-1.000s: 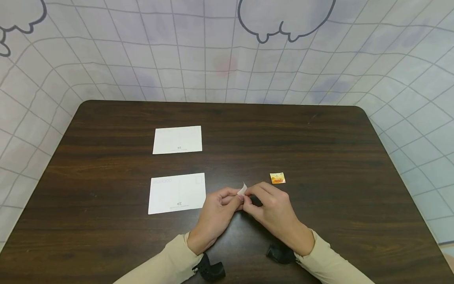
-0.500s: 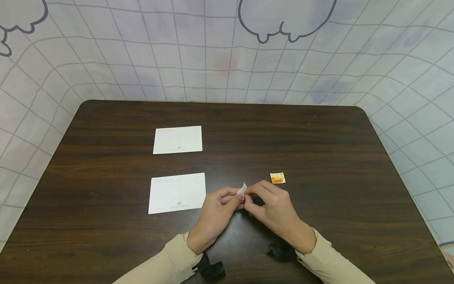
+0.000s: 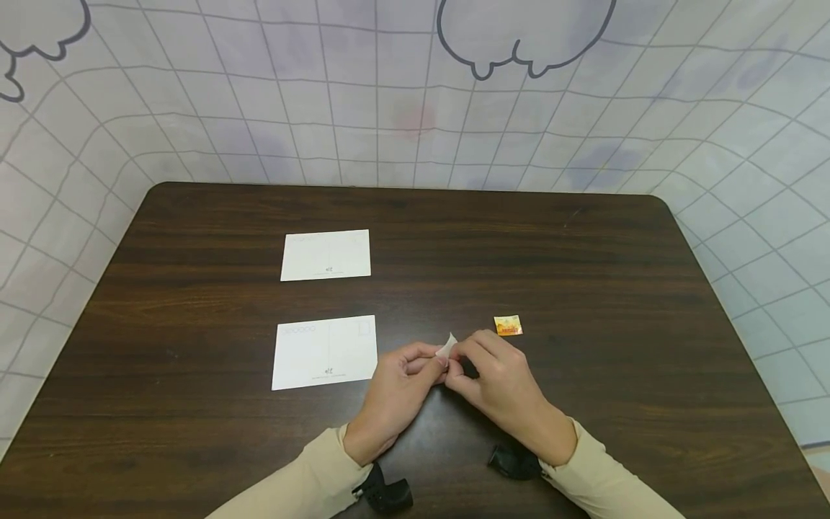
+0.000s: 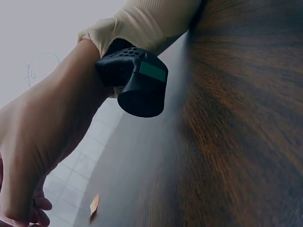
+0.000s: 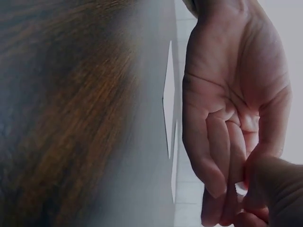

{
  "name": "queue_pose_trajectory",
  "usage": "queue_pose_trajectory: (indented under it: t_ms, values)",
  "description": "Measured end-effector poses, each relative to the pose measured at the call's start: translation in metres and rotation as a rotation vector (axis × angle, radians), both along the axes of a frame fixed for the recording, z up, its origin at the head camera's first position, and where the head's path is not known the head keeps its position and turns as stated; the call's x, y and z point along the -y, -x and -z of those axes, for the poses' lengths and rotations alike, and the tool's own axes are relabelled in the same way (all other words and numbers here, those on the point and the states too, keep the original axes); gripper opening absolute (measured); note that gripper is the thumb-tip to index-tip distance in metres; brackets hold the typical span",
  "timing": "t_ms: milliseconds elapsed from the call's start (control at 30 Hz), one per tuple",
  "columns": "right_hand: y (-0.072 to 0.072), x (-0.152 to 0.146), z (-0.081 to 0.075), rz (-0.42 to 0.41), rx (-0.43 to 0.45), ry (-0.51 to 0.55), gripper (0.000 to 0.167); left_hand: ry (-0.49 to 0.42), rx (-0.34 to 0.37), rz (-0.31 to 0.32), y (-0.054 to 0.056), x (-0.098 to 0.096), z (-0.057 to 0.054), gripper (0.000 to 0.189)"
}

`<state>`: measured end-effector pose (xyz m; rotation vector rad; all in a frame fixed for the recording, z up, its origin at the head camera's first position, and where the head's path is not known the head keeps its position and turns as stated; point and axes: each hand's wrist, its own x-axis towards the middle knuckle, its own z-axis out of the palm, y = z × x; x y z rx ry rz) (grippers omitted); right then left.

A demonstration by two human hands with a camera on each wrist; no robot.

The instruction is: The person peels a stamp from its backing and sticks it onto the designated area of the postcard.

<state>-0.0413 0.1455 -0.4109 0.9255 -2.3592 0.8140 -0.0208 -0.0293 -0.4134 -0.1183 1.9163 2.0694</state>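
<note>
A small, curved white slip [image 3: 447,349] sticks up at a tilt between the pinching fingers [image 3: 478,350].

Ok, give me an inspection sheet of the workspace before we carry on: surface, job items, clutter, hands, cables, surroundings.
Surface: dark wood-grain table.
Job items: near white card and far white card lie flat, apart; yellow printed piece lies to their right; white slip is between the hands.
Clutter: nothing seen.
Hands: left hand pinches the slip; right hand pinches at its edge.
Cables: nothing seen.
Surroundings: grid-patterned backdrop; black device at the left wrist, another at the right.
</note>
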Motion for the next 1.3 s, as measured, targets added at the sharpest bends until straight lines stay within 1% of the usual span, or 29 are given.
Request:
queue_pose_trajectory:
  t_ms: [67, 167, 267, 467, 800, 1067, 1300]
  values:
    - [-0.0001, -0.0003, 0.0, 0.001, 0.016, 0.003, 0.017, 0.009, -0.001, 0.004, -0.0003, -0.0004, -0.0005, 0.02]
    - [-0.0002, -0.0012, 0.0005, -0.003, 0.071, 0.026, 0.02, 0.011, -0.006, 0.002, -0.0003, -0.0007, -0.0007, 0.02]
    - [-0.0002, -0.002, 0.0004, 0.001, 0.137, 0.065, 0.021, -0.006, -0.011, -0.007, -0.0001, -0.0005, -0.0003, 0.021]
    - [0.0014, -0.0032, -0.0001, 0.019, 0.21, 0.127, 0.024, -0.03, -0.01, -0.014, 0.0013, 0.0, 0.0004, 0.025]
    - [-0.0011, -0.0055, -0.0022, 0.067, 0.357, 0.131, 0.024, -0.038, -0.004, -0.022, 0.0011, 0.0012, 0.002, 0.027]
    - [0.0013, -0.0052, -0.002, 0.08, 0.341, 0.131, 0.022, -0.061, -0.011, -0.046, 0.0031, 0.001, 0.0039, 0.027]
    - [0.0016, -0.0067, -0.0034, 0.091, 0.363, 0.139, 0.021, -0.069, -0.014, -0.043, 0.0044, 0.0009, 0.0041, 0.027]
